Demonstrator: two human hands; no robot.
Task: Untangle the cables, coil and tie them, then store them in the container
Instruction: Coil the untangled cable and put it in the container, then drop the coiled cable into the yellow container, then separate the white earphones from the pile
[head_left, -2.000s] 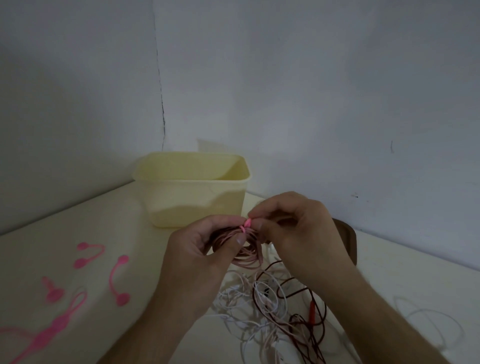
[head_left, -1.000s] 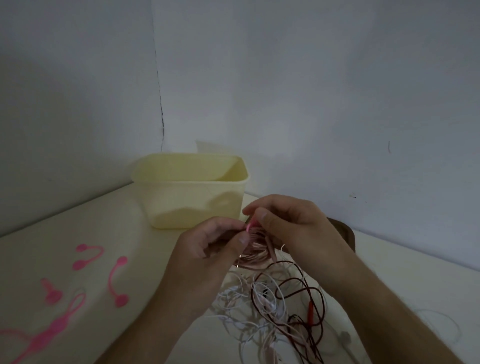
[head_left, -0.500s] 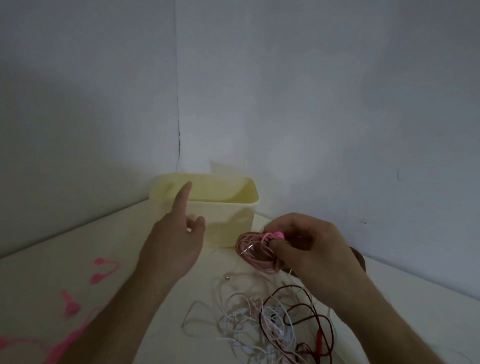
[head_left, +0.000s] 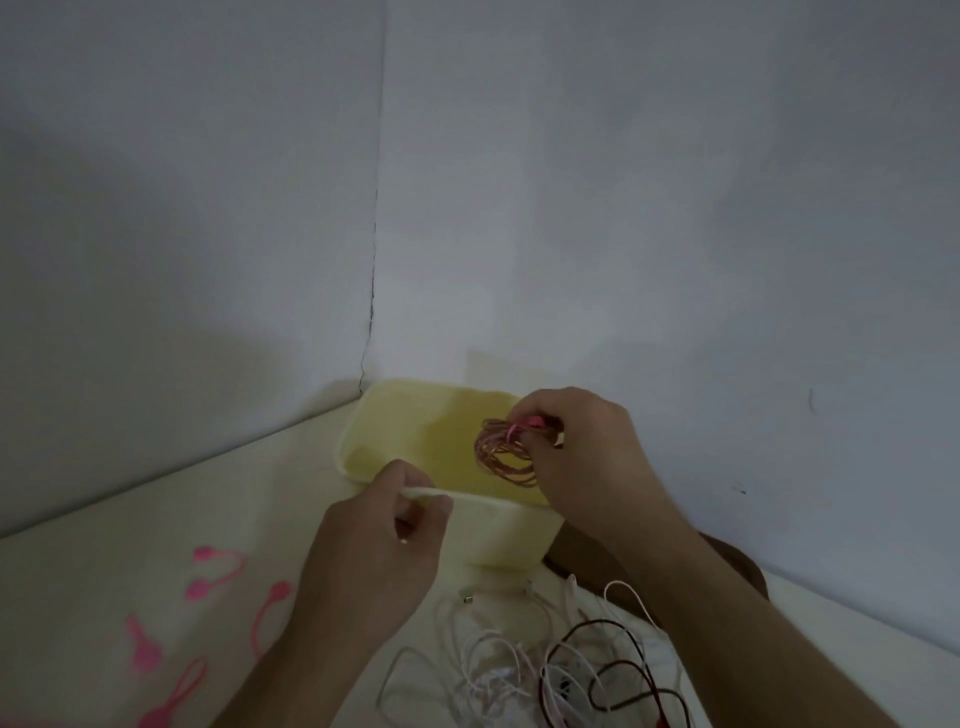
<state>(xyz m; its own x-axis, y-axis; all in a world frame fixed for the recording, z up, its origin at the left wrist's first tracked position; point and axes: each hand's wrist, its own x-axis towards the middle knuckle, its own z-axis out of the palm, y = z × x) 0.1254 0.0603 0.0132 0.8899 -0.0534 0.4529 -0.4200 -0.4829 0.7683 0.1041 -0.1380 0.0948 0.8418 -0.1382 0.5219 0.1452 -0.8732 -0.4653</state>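
Observation:
My right hand (head_left: 587, 462) grips a coiled pinkish cable (head_left: 501, 457) bound with a pink tie (head_left: 527, 423) and holds it over the open pale yellow container (head_left: 374, 421) in the table's corner. My left hand (head_left: 374, 551) grips the container's near rim, thumb over the edge. A tangle of white and dark red cables (head_left: 545, 670) lies on the table in front of the container, partly under my right forearm.
Several loose pink cable ties (head_left: 213, 571) lie on the cream table (head_left: 130, 519) at the left. A brown object (head_left: 587, 556) sits right of the container, mostly hidden by my right arm. Grey walls meet just behind the container.
My left hand let go of the coil and took hold of the container's rim. My right hand carried the tied coil from above the tangle to over the container.

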